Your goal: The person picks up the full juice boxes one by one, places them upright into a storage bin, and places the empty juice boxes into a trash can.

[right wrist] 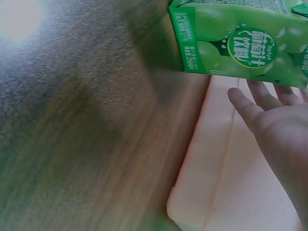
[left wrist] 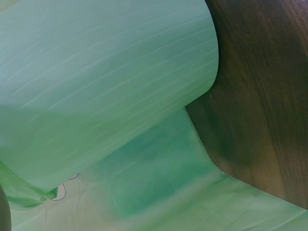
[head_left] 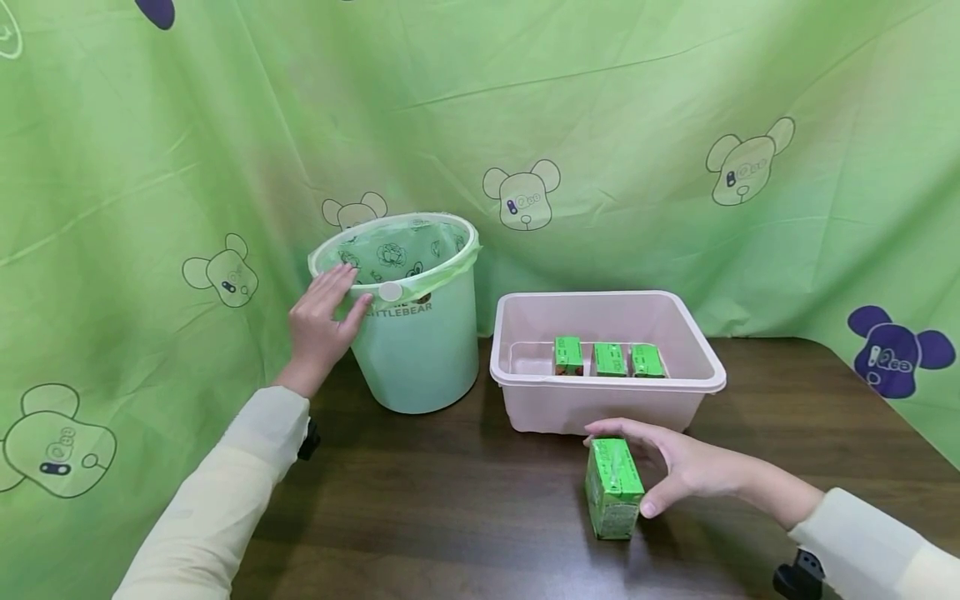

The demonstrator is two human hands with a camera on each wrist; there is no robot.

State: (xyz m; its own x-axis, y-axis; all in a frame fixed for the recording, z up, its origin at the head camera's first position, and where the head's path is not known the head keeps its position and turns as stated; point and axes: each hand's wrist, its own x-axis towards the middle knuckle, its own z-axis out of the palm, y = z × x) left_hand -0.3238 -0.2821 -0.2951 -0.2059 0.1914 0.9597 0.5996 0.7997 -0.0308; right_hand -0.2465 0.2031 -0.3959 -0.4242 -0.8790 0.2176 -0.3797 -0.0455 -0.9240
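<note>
My left hand (head_left: 322,321) rests at the near-left rim of a mint-green bin (head_left: 416,358), its fingers fairly straight and the thumb against the outside. A patterned green bag (head_left: 390,254) lines this bin. In the left wrist view the bin wall (left wrist: 106,86) fills much of the picture, with the hand almost out of frame. A green juice carton (head_left: 615,487) stands upright on the table. Around it, my right hand (head_left: 682,462) is spread, fingers behind and thumb at the right side. The right wrist view shows loosely extended fingers (right wrist: 246,103) beside the carton (right wrist: 240,43), without a firm grip.
Just behind the carton stands a pale pink tub (head_left: 600,408), holding 3 similar green cartons (head_left: 609,360). The bin is left of the tub. Both stand on a dark wooden table (head_left: 420,500), backed by a green curtain (head_left: 600,100) with bear prints.
</note>
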